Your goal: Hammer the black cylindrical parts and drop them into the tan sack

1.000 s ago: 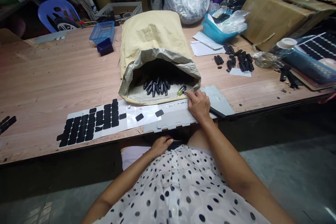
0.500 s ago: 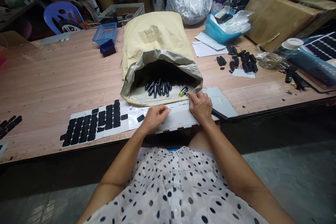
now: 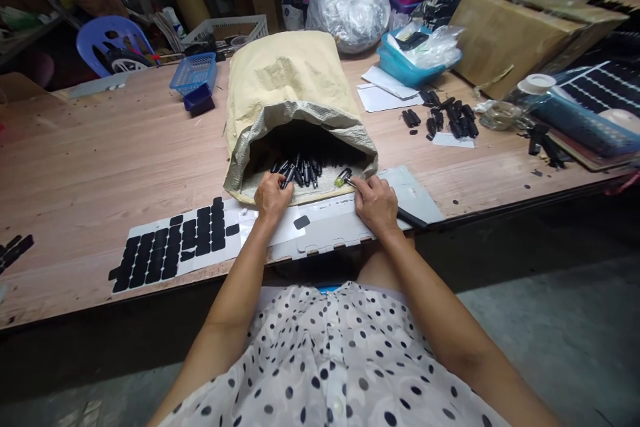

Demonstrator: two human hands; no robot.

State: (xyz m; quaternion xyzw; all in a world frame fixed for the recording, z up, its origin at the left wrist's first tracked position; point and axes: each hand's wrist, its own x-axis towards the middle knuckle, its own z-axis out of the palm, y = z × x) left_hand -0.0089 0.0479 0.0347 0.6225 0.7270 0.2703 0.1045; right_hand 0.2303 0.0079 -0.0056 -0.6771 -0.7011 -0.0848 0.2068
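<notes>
My left hand (image 3: 273,198) is at the mouth of a pale yellow sack (image 3: 287,70), its fingers closed on a slim black tube-shaped part (image 3: 289,177). More such black parts (image 3: 306,170) lie heaped inside the sack's opening. My right hand (image 3: 379,205) grips a small hammer (image 3: 344,177) with a yellow-green face, its head resting over the sack's lower lip. The hammer's black handle end sticks out behind that hand. Below both hands lies a flat grey-white board (image 3: 330,230). One dark rounded patch (image 3: 301,222) is on white paper over it.
To the left is a sheet of black rounded pads (image 3: 165,250). Blue baskets (image 3: 195,73) stand behind it. Black parts (image 3: 455,117) are piled at right, near a teal basin (image 3: 413,67), a cardboard box (image 3: 515,33) and a lidded clear jar (image 3: 537,87). The table's front edge runs close to my body.
My left hand has moved from above the board, left and forward to the sack's opening, and taken hold of a black part. My right hand keeps the hammer in about the same place.
</notes>
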